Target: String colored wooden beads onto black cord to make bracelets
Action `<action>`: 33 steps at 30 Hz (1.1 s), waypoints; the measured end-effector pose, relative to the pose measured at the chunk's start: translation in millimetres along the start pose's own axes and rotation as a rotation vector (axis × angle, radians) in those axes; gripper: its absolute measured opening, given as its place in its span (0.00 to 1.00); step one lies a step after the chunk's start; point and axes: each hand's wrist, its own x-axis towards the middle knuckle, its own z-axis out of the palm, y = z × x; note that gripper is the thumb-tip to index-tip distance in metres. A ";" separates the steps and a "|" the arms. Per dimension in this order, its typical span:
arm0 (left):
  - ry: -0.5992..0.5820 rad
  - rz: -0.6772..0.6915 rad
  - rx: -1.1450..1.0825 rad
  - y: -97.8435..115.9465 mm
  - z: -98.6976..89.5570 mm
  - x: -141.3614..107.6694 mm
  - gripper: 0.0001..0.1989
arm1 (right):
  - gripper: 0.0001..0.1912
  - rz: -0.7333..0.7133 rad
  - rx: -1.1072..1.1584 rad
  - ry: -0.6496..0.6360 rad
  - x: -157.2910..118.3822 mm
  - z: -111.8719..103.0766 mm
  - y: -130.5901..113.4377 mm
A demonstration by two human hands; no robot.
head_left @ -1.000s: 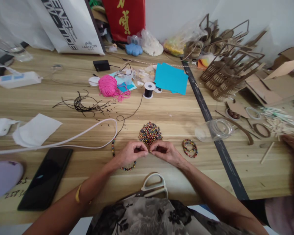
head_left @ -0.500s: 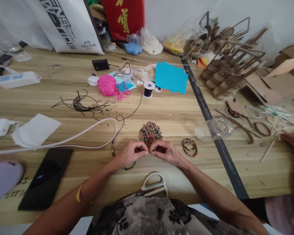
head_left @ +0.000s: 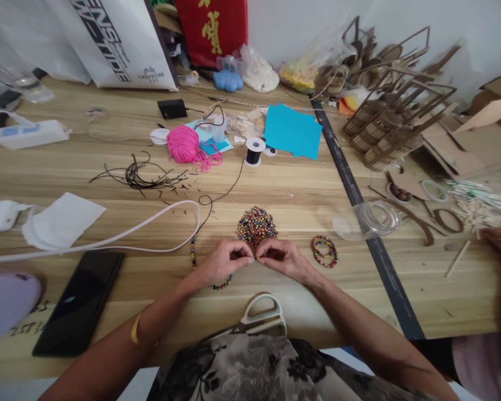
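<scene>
Your left hand (head_left: 226, 263) and right hand (head_left: 287, 262) meet at the fingertips just on your side of the bead pile (head_left: 257, 226). Right grip: thumb and forefinger pinched on a small yellowish bead (head_left: 258, 258). Left grip: fingertips pressed together; what they pinch is too small to confirm. The beaded cord (head_left: 192, 253) lies on the tabletop (head_left: 150, 278), partly behind your left hand.

glossy beads (head_left: 256, 223) gleaming just beyond the fingers (head_left: 234, 245), smooth grained wood tabletop (head_left: 300, 195) spreading beneath them, 1 glossy black phone (head_left: 81, 301) shining to their left, matt pink yarn (head_left: 183, 145) and matt blue paper (head_left: 294, 133) lying farther beyond them
</scene>
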 end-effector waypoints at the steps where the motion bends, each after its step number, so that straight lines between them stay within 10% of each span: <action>1: 0.002 0.000 0.002 0.1 0.1 0.0 0.05 | 0.11 -0.002 -0.004 -0.002 0.0 -0.1 0.5; 33: -0.004 -0.013 -0.009 -1.4 0.9 -0.1 0.06 | 0.12 -0.014 -0.053 -0.010 0.2 -1.6 0.7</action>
